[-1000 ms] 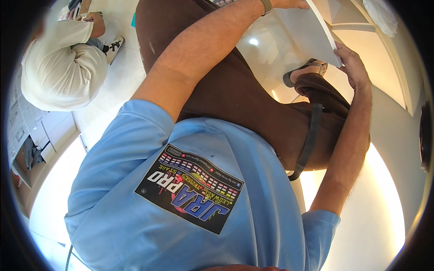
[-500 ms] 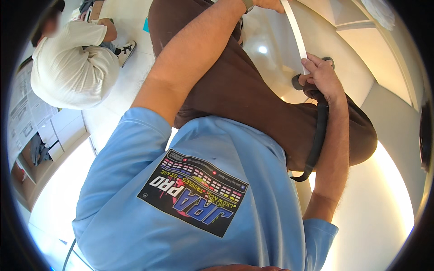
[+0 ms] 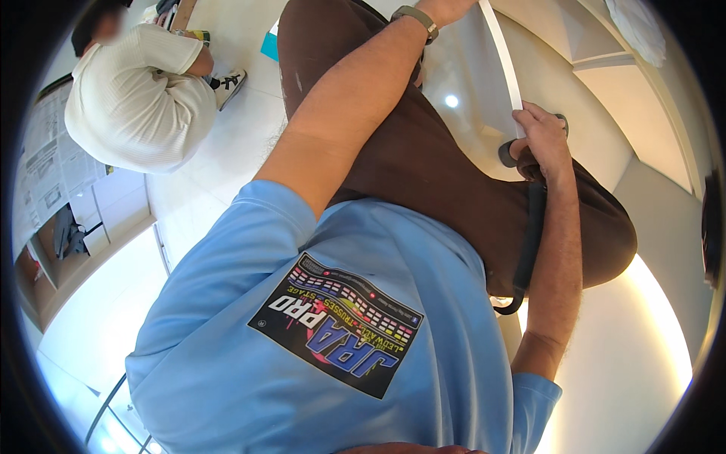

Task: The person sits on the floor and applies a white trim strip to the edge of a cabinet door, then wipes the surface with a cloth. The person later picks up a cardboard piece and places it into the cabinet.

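A narrow white strip [image 3: 504, 57] runs down from the top edge of the view, slightly curved. At its lower end my right hand [image 3: 543, 136] is closed round it, thumb and fingers on either side. Up at the picture's top edge, my left hand [image 3: 448, 9] lies beside the strip's upper part. Most of its fingers are cut off by the edge, so its grip is hidden. A watch or band [image 3: 417, 21] sits on my left wrist. A black strap [image 3: 532, 242] hangs beside my right forearm, over my brown trousers [image 3: 423, 144].
A person in a white top [image 3: 144, 98] crouches at the far left, beside a paper-covered surface [image 3: 49, 155] and open shelving [image 3: 60, 250]. Pale cabinetry [image 3: 635, 98] curves along the right, with clear plastic [image 3: 635, 30] above. A lit panel [image 3: 643, 356] glows below it.
The whole view has shifted slightly, so my left forearm and the other person sit further right. More of my left wrist band shows. My right hand still grips the strip.
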